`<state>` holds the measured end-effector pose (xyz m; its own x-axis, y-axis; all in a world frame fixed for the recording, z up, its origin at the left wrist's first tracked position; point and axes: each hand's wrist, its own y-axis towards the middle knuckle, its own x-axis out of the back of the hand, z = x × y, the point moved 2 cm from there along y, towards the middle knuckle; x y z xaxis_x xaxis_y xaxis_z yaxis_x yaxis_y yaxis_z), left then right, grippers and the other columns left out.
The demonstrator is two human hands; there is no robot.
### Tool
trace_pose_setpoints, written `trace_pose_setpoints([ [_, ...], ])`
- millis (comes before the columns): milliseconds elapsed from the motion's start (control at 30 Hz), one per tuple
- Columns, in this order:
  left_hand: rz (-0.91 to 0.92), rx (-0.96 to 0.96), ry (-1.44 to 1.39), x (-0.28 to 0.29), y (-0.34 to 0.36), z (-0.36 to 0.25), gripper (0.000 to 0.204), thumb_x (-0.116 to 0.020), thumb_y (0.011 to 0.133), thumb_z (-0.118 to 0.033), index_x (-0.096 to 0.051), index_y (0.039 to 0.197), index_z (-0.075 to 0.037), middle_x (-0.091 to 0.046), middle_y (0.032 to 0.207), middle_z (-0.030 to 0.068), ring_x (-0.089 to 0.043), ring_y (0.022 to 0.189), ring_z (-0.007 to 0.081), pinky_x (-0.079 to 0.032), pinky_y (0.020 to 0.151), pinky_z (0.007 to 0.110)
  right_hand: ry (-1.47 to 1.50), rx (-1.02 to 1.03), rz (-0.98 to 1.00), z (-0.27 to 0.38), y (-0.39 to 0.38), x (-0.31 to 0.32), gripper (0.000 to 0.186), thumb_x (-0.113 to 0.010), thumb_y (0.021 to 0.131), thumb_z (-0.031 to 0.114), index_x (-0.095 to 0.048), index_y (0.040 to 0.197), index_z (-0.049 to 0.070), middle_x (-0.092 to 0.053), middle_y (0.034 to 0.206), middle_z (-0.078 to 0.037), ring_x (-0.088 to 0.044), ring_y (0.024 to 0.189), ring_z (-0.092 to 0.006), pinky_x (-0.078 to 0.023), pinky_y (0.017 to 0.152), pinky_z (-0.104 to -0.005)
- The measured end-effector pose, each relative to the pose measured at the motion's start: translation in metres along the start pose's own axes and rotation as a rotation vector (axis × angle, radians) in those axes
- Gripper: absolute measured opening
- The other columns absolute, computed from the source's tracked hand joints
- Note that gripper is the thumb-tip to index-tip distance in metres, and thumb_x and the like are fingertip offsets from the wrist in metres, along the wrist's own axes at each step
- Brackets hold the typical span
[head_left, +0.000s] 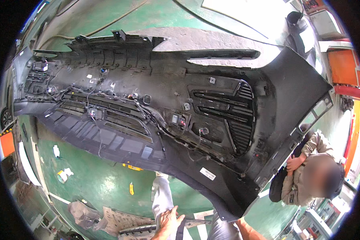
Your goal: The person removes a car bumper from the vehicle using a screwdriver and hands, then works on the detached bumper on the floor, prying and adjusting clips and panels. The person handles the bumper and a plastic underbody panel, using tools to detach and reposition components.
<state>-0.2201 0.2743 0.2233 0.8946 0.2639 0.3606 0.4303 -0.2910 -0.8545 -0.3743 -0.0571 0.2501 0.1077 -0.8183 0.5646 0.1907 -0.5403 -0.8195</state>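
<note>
A large black car bumper cover (224,84) lies with its inner side up, spanning most of the view. Wiring, small sensors and slatted grilles are fixed along it. My left hand (170,219) rests over my left knee, its thumb apart from the other fingers, holding nothing that I can see. At the bumper's near right corner is my right hand (240,222). The bumper's edge covers its fingers, so their grip is hidden. On the green floor between the bumper and a grey part lies a yellow utility knife (131,189).
Another person (308,172) crouches at the right, close to the bumper's end. A white bottle (56,151) and a tape roll (62,176) are on the floor at left. Dirty grey liner parts (120,222) lie near my left leg. A hose (108,25) crosses the far floor.
</note>
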Motion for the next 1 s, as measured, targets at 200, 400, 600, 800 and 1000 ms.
trace_pose_setpoints([
  [200, 0.032, 0.142, -0.008, 0.004, 0.001, 0.015, 0.055, -0.07, 0.088, -0.046, -0.063, 0.132, -0.014, -0.075, 0.106, 0.0048, -0.068, 0.107, 0.0259, -0.048, 0.098, 0.045, -0.113, -0.022, 0.015, -0.023, -0.006, -0.011, 0.052, -0.057, 0.095, 0.024, -0.044, 0.14, 0.001, -0.065, 0.118, -0.019, -0.063, 0.102, -0.0327, -0.051, 0.091, -0.0424],
  [400, -0.043, 0.08, 0.028, -0.004, 0.004, 0.023, 0.047, -0.072, 0.086, -0.041, -0.069, 0.122, -0.012, -0.076, 0.098, 0.0036, -0.071, 0.096, 0.026, -0.053, 0.086, 0.044, -0.155, -0.031, 0.017, -0.036, -0.003, -0.01, 0.054, -0.056, 0.095, 0.024, -0.042, 0.142, 0.002, -0.065, 0.119, -0.02, -0.063, 0.103, -0.0346, -0.051, 0.091, -0.0435],
  [600, -0.067, 0.057, 0.065, -0.003, 0.005, 0.016, 0.046, -0.07, 0.087, -0.047, -0.07, 0.12, -0.014, -0.076, 0.099, 0.0024, -0.07, 0.101, 0.0244, -0.05, 0.093, 0.044, -0.164, -0.031, 0.017, -0.049, -0.004, -0.005, 0.056, -0.056, 0.095, 0.023, -0.04, 0.144, 0.002, -0.064, 0.121, -0.022, -0.063, 0.104, -0.0365, -0.051, 0.092, -0.0447],
  [800, 0.042, 0.126, 0.095, -0.001, 0.008, 0.009, 0.047, -0.065, 0.09, -0.047, -0.068, 0.123, -0.014, -0.075, 0.105, 0.0054, -0.069, 0.105, 0.0262, -0.05, 0.095, 0.045, -0.18, -0.015, 0.041, -0.064, 0.003, -0.019, 0.058, -0.056, 0.094, 0.023, -0.039, 0.146, 0.002, -0.064, 0.122, -0.023, -0.063, 0.105, -0.0384, -0.051, 0.092, -0.0458],
  [1000, 0.017, 0.099, 0.164, -0.006, 0.009, 0.008, 0.044, -0.065, 0.09, -0.046, -0.068, 0.122, -0.016, -0.074, 0.105, 0.0063, -0.07, 0.103, 0.0285, -0.053, 0.09, 0.046, -0.211, 0.015, 0.053, -0.081, 0.014, -0.036, 0.061, -0.055, 0.094, 0.023, -0.037, 0.148, 0.002, -0.064, 0.124, -0.025, -0.064, 0.106, -0.0403, -0.051, 0.093, -0.047],
])
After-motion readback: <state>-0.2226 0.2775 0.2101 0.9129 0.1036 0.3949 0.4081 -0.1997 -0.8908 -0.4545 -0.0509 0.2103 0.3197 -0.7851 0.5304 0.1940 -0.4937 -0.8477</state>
